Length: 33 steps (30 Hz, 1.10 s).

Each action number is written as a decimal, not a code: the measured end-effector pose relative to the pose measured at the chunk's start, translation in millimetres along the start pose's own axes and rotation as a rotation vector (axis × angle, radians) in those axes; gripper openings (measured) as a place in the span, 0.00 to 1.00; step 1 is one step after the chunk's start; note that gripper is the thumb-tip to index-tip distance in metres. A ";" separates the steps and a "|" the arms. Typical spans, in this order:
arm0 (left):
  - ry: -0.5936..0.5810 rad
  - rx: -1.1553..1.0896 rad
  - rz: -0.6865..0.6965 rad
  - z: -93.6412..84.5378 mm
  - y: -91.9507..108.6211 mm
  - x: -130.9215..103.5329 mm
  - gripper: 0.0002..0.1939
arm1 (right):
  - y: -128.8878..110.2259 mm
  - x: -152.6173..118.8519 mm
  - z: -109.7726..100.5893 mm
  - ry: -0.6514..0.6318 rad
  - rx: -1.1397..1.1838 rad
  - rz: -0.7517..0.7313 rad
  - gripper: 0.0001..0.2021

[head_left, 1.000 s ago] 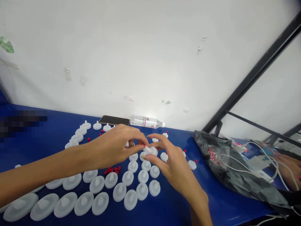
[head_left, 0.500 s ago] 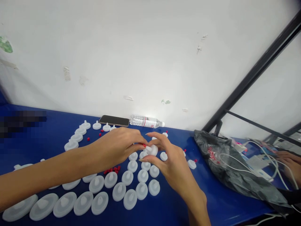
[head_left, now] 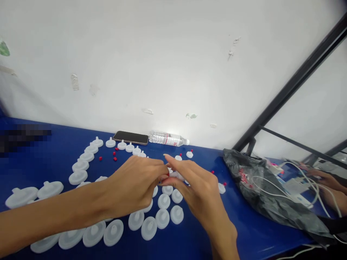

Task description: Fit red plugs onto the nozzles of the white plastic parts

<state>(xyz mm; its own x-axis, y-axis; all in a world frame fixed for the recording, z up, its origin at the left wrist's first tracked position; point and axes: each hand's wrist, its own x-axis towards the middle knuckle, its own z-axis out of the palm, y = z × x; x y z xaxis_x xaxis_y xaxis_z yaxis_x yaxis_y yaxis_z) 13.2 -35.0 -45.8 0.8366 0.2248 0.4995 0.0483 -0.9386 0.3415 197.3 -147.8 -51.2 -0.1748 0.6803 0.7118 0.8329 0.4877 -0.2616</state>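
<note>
My left hand (head_left: 141, 180) pinches a small red cap (head_left: 166, 176) near the middle of the view. Facing it, my right hand (head_left: 193, 184) grips a white plastic disc with a nozzle (head_left: 176, 174), mostly hidden by the fingers. The cap is at the nozzle's end; their exact contact is hidden. Many white nozzled discs (head_left: 113, 233) lie in rows on the blue surface (head_left: 195, 236), nozzles up. Loose red caps (head_left: 115, 159) lie among the left rows. A few discs (head_left: 221, 188) right of and behind my right hand carry red caps.
A phone (head_left: 131, 138) and a clear bottle (head_left: 168, 138) lie along the wall. On the right are a dark plastic bag (head_left: 273, 206), white cables, a black metal bar (head_left: 287, 83) and another person's hands (head_left: 325, 184).
Both hands have drawn closer around the disc, my left hand lower and my right-hand fingers more closed. The view has shifted slightly.
</note>
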 end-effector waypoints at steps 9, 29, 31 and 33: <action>0.071 -0.115 -0.182 -14.2 -2.3 8.7 0.18 | -3.4 3.0 -3.4 -0.008 0.121 0.128 0.22; 0.120 0.413 0.161 -30.7 8.9 -3.2 0.18 | -15.2 6.9 -4.7 0.184 0.378 0.220 0.23; 0.096 0.475 0.162 -30.4 8.0 -4.5 0.19 | -14.7 6.8 -5.1 0.171 0.390 0.226 0.23; 0.094 0.453 0.165 -29.0 6.2 -4.5 0.18 | -14.5 6.5 -5.5 0.165 0.367 0.221 0.23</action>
<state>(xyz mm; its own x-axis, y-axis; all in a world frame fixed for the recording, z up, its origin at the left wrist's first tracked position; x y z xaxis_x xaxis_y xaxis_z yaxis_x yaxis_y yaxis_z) -6.1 -34.2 -22.9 0.8015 0.0666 0.5943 0.1691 -0.9785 -0.1184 187.0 -153.5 -39.2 0.0966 0.7083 0.6993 0.5947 0.5224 -0.6112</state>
